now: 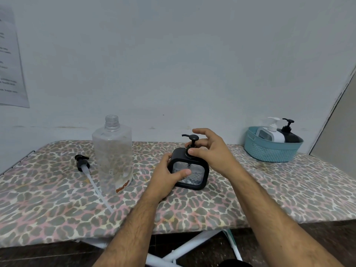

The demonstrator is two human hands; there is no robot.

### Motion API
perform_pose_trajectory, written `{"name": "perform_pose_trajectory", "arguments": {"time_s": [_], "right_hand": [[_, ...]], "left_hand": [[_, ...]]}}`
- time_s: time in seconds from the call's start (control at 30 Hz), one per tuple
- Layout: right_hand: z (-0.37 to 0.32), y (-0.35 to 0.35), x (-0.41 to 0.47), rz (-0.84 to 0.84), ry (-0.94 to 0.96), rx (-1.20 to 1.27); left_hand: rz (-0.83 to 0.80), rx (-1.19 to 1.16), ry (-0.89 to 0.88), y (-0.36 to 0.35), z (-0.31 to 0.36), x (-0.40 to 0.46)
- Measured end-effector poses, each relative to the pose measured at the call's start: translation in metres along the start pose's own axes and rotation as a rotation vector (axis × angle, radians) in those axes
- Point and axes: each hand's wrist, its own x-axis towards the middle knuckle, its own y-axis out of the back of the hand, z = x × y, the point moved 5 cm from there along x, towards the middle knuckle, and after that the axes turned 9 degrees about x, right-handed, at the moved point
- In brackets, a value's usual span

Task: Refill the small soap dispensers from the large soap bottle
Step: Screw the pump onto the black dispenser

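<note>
A small black square soap dispenser (194, 178) with a clear window stands upright on the leopard-print board (250, 193). My left hand (166, 175) grips its left side, thumb across the window. My right hand (209, 149) pinches the collar of its black pump (190, 140) with thumb and fingers. The large clear soap bottle (112, 153) stands uncapped to the left and looks nearly empty. Its black pump with a long white tube (90, 176) lies on the board beside it.
A blue basket (269, 153) at the back right holds a white dispenser (271, 132) and a black dispenser (289, 132). The wall runs close behind the board. White board legs (185, 247) show below the front edge.
</note>
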Motion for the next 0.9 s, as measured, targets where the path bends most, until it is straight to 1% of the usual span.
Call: {"name": "perform_pose_trajectory", "arguments": {"time_s": [0.2, 0.27, 0.4, 0.57, 0.67, 0.9], "right_hand": [[0.0, -0.002, -0.003, 0.128, 0.033, -0.179], [0.001, -0.002, -0.004, 0.123, 0.035, -0.199], [0.004, -0.002, -0.007, 0.035, 0.006, -0.08], [0.001, -0.004, -0.008, 0.084, 0.034, -0.222], [-0.001, -0.004, -0.008, 0.101, 0.028, -0.259], [0.008, -0.013, -0.012, 0.278, 0.034, -0.333]], "left_hand": [[0.006, 0.016, -0.006, 0.0, 0.0, 0.001], [0.004, 0.013, -0.007, 0.0, 0.0, 0.001], [-0.001, 0.011, -0.012, -0.001, 0.0, 0.0], [0.004, 0.016, -0.012, 0.0, 0.0, 0.0], [0.005, 0.02, -0.015, 0.0, 0.001, 0.0], [0.025, 0.062, -0.031, 0.0, 0.001, 0.0]]}}
